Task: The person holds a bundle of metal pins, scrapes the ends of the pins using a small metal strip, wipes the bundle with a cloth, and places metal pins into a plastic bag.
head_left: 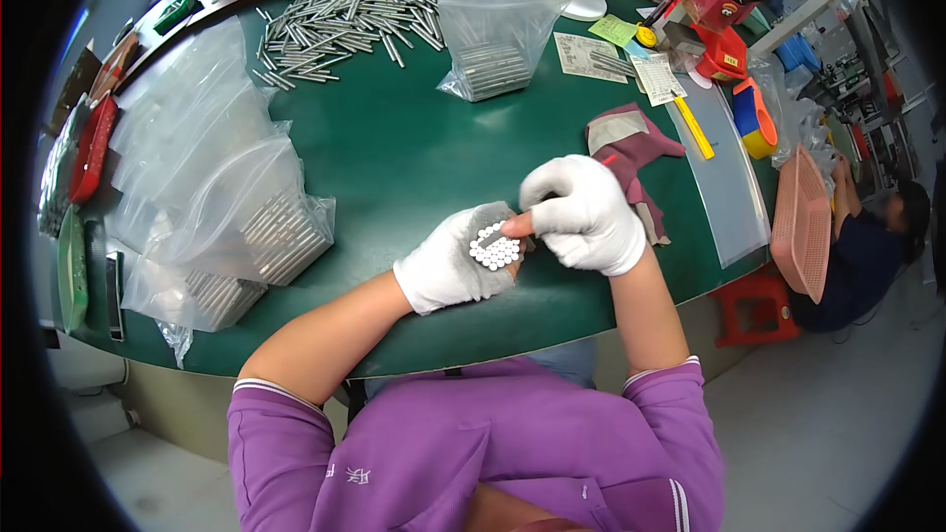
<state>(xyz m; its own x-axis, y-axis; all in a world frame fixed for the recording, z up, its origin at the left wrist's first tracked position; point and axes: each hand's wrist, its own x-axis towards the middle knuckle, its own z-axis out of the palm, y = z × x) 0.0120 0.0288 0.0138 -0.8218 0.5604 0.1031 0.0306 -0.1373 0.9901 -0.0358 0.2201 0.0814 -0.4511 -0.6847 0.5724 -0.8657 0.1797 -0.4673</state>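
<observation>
A bundle of metal rods (496, 248) is seen end-on, wrapped by my left hand (455, 258) in a white glove. One rod lies slanted across the ends of the bundle. My right hand (581, 215), gloved with a bare fingertip showing, touches this rod at the bundle's upper right; its fingers are curled together. Beyond my hands, a loose pile of metal rods (345, 15) spreads over the green table (384, 138). A clear plastic bag (503, 25) with rods in it stands beside the pile.
Several plastic bags with rods (286, 232) lie on the left. A maroon cloth (636, 148) is right of my right hand. Farther right are a yellow cutter (694, 128), a tape dispenser (754, 118) and a pink basket (800, 227). Another person (867, 256) is at the far right.
</observation>
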